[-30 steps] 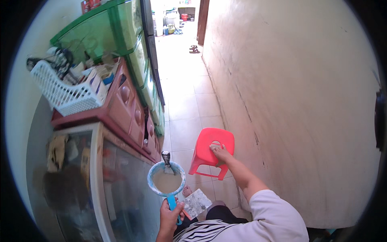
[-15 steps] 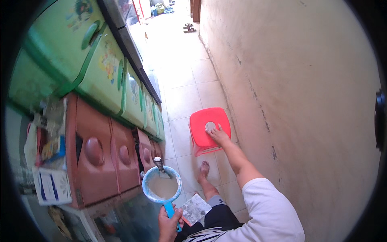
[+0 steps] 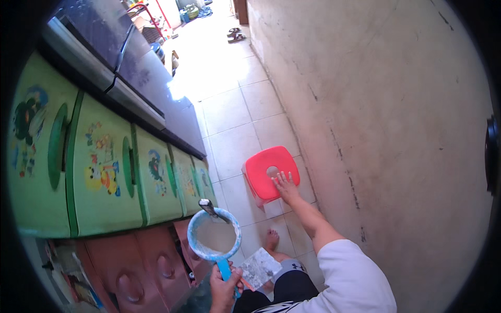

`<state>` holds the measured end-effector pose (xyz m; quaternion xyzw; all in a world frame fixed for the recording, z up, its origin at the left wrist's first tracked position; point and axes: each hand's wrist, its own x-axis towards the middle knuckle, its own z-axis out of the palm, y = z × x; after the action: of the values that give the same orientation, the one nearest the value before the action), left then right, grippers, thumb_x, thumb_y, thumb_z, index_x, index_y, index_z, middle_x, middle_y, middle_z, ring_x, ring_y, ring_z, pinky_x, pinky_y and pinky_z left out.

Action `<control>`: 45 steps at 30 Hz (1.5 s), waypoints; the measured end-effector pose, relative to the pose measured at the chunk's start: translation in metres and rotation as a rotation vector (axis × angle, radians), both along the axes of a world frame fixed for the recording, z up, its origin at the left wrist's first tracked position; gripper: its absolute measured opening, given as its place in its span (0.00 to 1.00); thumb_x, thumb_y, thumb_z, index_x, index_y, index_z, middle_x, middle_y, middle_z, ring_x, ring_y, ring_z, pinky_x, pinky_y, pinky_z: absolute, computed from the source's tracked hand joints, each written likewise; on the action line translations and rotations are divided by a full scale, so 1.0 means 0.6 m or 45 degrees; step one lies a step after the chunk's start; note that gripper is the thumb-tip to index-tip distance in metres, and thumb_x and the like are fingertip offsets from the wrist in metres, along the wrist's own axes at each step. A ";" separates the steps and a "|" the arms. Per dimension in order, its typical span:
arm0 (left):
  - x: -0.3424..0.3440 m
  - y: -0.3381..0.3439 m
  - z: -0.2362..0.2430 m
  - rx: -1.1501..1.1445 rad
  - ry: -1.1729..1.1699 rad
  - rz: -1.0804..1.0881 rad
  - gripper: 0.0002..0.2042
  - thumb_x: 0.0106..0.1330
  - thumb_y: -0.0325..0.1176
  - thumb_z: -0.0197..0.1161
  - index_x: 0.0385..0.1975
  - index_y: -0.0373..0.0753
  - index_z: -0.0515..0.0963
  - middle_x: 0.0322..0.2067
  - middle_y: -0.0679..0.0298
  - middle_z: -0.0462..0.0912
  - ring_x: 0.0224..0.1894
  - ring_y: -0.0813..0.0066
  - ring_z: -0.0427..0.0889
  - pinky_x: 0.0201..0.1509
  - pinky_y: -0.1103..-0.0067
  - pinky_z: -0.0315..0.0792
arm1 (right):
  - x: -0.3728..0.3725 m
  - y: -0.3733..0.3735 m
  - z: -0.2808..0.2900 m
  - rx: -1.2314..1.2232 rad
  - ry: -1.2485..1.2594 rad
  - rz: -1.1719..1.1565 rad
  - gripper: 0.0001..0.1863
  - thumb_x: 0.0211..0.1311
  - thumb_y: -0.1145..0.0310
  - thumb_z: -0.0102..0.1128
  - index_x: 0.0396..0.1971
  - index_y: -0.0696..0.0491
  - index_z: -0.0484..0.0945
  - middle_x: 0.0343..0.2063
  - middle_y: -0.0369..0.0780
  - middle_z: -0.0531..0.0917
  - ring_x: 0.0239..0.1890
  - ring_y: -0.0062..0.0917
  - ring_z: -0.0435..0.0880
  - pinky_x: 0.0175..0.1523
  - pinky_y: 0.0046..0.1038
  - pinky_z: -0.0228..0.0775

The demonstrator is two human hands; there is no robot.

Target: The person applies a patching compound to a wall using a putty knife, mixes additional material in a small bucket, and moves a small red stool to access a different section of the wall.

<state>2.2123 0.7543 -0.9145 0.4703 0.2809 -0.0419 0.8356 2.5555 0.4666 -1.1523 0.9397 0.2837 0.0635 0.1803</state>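
Observation:
My left hand (image 3: 225,287) is closed round the handle of a blue plastic dipper (image 3: 239,233). A cloudy, pale grey-beige mix (image 3: 215,237) fills part of it, and white smears coat the rim. A tool with a black handle (image 3: 209,207) leans in the dipper, its lower end hidden in the mix. Beside my left hand is a flat board (image 3: 261,267) with grey and white smears; whether that hand also holds it, I cannot tell. My right hand (image 3: 285,187) rests with spread fingers on the seat of a red plastic stool (image 3: 259,166), at the edge of its round hole.
Green drawers (image 3: 107,172) with cartoon stickers stand along the left, above reddish-brown drawers (image 3: 151,266). A dark refrigerator (image 3: 151,78) is beyond them. A plain wall (image 3: 386,130) runs along the right. Sandals (image 3: 236,35) lie farther down the tiled floor (image 3: 229,133).
The view has shifted forward, bringing more of the refrigerator into sight. My right hand's fingers are more spread on the stool. The left hand still holds the dipper.

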 end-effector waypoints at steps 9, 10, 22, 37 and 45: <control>-0.005 0.042 0.072 0.089 -0.157 -0.197 0.16 0.66 0.25 0.67 0.48 0.34 0.69 0.29 0.64 0.77 0.18 0.80 0.75 0.17 0.82 0.69 | -0.402 0.096 0.161 2.239 1.427 -0.726 0.26 0.81 0.53 0.39 0.63 0.58 0.69 0.45 0.45 0.84 0.45 0.28 0.85 0.53 0.32 0.77; -0.006 0.049 0.082 0.101 -0.165 -0.228 0.15 0.66 0.26 0.67 0.48 0.34 0.69 0.29 0.64 0.77 0.18 0.81 0.75 0.16 0.82 0.69 | -0.454 0.102 0.183 2.318 1.410 -0.738 0.28 0.81 0.51 0.37 0.63 0.59 0.70 0.46 0.46 0.84 0.46 0.28 0.85 0.54 0.33 0.77; 0.031 0.109 0.219 0.187 -0.369 -0.801 0.13 0.65 0.28 0.67 0.45 0.36 0.70 0.26 0.66 0.76 0.22 0.81 0.75 0.19 0.82 0.70 | -0.740 0.252 0.451 2.703 0.246 -1.008 0.25 0.81 0.51 0.34 0.53 0.57 0.71 0.35 0.41 0.80 0.38 0.27 0.84 0.46 0.29 0.78; -0.077 0.157 0.244 0.154 -0.541 -0.908 0.16 0.66 0.31 0.68 0.46 0.36 0.69 0.28 0.67 0.76 0.22 0.83 0.75 0.20 0.83 0.71 | -0.843 0.489 0.554 2.978 0.182 -0.755 0.18 0.74 0.59 0.58 0.51 0.57 0.72 0.37 0.38 0.82 0.35 0.21 0.84 0.45 0.26 0.77; 0.037 0.127 0.279 0.181 -0.503 -1.019 0.18 0.65 0.31 0.69 0.47 0.34 0.68 0.26 0.67 0.76 0.20 0.83 0.75 0.19 0.83 0.71 | -0.726 0.381 0.551 2.925 -0.435 -0.944 0.15 0.74 0.60 0.56 0.47 0.57 0.71 0.32 0.36 0.77 0.33 0.19 0.76 0.40 0.22 0.70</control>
<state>2.2348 0.8306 -0.7469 0.5970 -0.0857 -0.2518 0.7569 2.1201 0.6951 -0.8220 0.5558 -0.2503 0.3451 -0.7136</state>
